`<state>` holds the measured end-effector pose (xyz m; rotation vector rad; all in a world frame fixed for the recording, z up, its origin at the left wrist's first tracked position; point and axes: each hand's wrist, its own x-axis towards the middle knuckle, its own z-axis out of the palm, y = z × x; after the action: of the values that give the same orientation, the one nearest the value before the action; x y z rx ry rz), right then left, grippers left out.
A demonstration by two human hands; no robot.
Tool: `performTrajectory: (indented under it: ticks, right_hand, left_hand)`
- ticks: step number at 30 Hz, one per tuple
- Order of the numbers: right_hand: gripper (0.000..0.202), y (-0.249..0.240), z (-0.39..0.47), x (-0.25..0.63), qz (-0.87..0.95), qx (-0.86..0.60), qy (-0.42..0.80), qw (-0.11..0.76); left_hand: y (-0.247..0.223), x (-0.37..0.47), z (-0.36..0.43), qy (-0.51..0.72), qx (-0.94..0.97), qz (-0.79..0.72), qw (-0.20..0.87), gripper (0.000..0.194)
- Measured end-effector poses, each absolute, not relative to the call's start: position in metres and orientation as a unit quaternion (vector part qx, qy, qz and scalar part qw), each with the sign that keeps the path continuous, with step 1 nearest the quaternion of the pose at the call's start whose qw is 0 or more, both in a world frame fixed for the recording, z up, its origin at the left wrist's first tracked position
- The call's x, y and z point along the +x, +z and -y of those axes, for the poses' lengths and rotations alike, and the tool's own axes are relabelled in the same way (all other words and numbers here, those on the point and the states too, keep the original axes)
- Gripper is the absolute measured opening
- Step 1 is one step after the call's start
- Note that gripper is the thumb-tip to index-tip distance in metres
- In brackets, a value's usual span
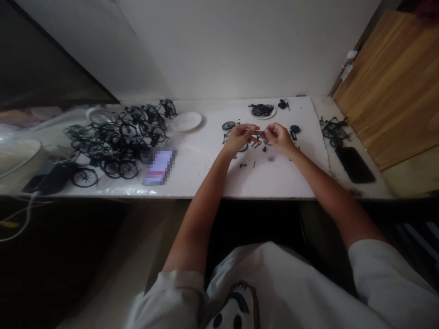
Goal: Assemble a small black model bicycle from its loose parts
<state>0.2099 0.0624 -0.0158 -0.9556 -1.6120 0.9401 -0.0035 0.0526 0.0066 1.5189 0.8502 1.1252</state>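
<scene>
My left hand and my right hand meet over the white tabletop, fingers pinched. Between them is a thin black part of a model bicycle, gripped from both sides; its exact shape is partly hidden by my fingers. Beneath and beside my left hand lie black model wheels, one a wheel just beyond it. Nearer to me are a small black bent piece and a thin rod. A small round grey piece lies below my right hand.
Many assembled black model bicycles crowd the left side, beside a lit phone and a white plate. Another plate at the back holds black parts. A dark phone and a model bicycle lie at right.
</scene>
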Motion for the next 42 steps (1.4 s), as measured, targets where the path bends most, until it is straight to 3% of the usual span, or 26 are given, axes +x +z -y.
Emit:
performTrajectory:
  ticks: [22, 30, 42]
  right_hand:
    - [0.066, -0.013, -0.063, 0.211, 0.622, -0.407, 0.431, 0.511]
    - [0.071, -0.012, -0.064, 0.211, 0.606, -0.393, 0.462, 0.516]
    - [0.075, -0.01, -0.059, 0.211, 0.684, -0.402, 0.389, 0.467]
  left_hand:
    - [-0.001, -0.005, -0.06, 0.473, 0.639, -0.326, 0.511, 0.05]
    - [-0.004, -0.007, -0.065, 0.483, 0.673, -0.322, 0.458, 0.052]
    - [-0.008, -0.006, -0.067, 0.497, 0.647, -0.314, 0.485, 0.063]
